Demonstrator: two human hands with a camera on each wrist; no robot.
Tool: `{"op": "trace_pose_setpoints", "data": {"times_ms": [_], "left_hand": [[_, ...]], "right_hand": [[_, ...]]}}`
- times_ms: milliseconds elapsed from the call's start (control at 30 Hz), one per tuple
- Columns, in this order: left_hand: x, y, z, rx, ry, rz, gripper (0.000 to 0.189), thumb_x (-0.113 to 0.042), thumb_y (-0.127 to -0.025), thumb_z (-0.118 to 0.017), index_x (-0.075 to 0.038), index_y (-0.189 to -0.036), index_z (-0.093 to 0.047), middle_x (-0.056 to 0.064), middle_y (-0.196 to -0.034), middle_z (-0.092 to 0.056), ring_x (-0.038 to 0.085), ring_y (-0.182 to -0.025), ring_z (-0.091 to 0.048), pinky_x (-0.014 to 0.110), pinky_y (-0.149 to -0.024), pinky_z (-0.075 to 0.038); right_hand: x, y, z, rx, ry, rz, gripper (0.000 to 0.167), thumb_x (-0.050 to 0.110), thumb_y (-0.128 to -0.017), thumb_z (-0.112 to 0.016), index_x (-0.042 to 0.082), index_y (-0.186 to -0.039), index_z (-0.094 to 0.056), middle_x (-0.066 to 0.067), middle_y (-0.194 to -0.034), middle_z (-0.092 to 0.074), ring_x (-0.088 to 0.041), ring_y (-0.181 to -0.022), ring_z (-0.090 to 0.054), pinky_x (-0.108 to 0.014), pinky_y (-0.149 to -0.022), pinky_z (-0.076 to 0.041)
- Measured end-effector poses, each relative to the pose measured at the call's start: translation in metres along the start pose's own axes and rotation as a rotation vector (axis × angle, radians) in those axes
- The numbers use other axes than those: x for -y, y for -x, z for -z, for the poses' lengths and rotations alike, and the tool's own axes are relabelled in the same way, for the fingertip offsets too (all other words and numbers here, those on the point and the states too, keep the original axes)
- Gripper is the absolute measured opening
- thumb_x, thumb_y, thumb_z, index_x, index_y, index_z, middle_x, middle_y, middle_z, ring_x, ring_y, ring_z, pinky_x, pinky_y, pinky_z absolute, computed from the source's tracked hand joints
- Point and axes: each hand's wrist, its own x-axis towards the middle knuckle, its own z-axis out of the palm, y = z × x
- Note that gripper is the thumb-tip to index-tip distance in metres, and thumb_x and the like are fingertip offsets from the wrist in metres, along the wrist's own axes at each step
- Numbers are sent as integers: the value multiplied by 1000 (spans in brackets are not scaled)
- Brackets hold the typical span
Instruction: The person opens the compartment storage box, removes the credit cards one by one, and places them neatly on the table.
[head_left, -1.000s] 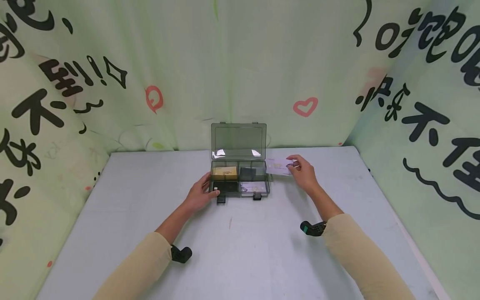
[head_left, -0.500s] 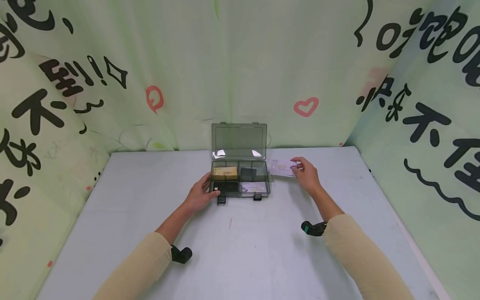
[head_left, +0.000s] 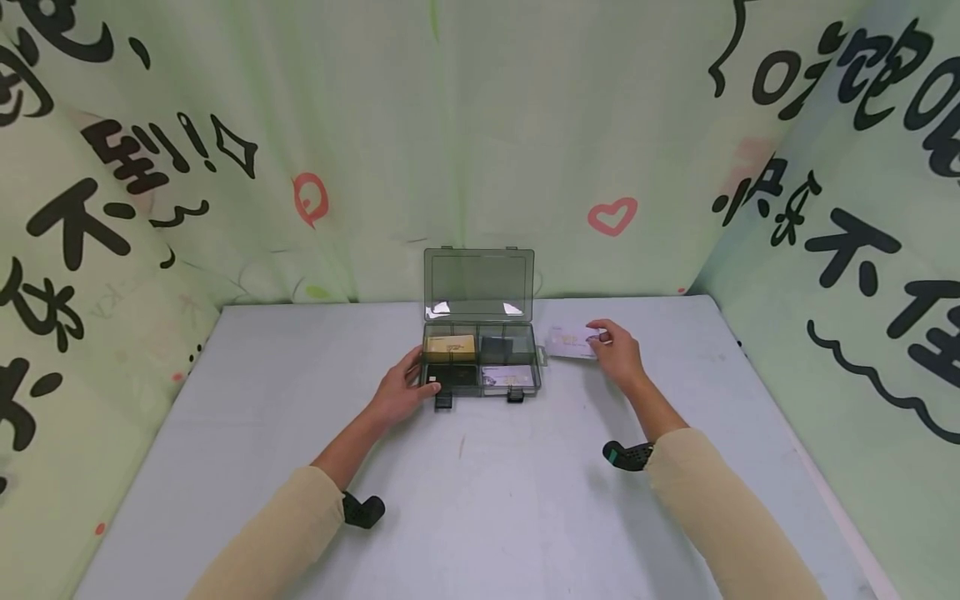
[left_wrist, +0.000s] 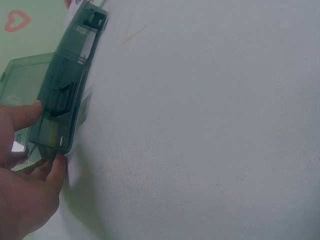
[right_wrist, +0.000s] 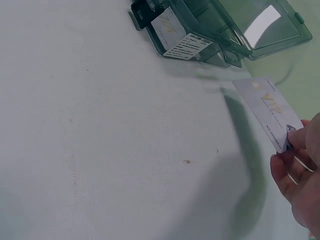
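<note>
A clear grey-green divided plastic box (head_left: 477,365) stands on the table with its lid (head_left: 480,286) raised. Its compartments hold gold cards (head_left: 450,345), dark grey items (head_left: 497,347), black items (head_left: 456,377) and pale lilac cards (head_left: 506,377). My left hand (head_left: 396,393) grips the box's left end; in the left wrist view, the thumb lies over its front and the fingers reach round the lower corner. Right of the box, my right hand (head_left: 621,358) pinches a pale lilac card (right_wrist: 265,107) by one end, between thumb and fingers. Gold "VIP" lettering shows on it.
The white table (head_left: 480,500) stretches around the box. Behind it hangs a pale green curtain (head_left: 480,150) with black lettering and red drawings, also along both sides. A printed label (right_wrist: 188,46) is on the box's right end.
My right hand has drawn the lilac card a little to the right and slightly nearer, away from the box's edge. The left hand and the box have stayed in place.
</note>
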Motion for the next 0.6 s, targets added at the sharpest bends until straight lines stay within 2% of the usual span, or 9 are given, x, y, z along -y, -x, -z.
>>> {"op": "trace_pose_setpoints", "data": {"times_ms": [133,267,500,600], "left_hand": [[0,0,0,0,-5,2,81,-14,-90,-68,-20,-155,-21,12,-159,-27,28,-147,-27,42,-119,-32],[-2,1,0,-3,-10,2,80,-14,-90,-68,-19,-155,-22,12,-159,-27,29,-147,-28,43,-119,-32],[-1,0,0,-5,-10,2,80,-13,-90,-68,-20,-155,-22,12,-159,-28,29,-147,-28,43,-119,-33],[1,-1,0,-3,-10,-3,81,-13,-90,-68,-20,-155,-22,12,-159,-28,29,-147,-28,43,-118,-33]], "right_hand": [[-1,-1,-1,19,30,5,38,2,-96,-48,3,-134,-55,-22,-112,-56,-29,-99,-54,-20,-68,-44],[-1,-2,-3,54,61,4,46,-3,-92,-46,0,-137,-52,-26,-117,-57,-30,-98,-54,-26,-74,-46],[-2,-2,-6,127,115,-40,52,2,-92,-52,0,-143,-44,-28,-137,-50,-33,-110,-53,-43,-94,-49],[-3,-3,-9,131,124,-47,50,5,-94,-55,0,-143,-44,-28,-139,-48,-34,-113,-50,-48,-101,-46]]}}
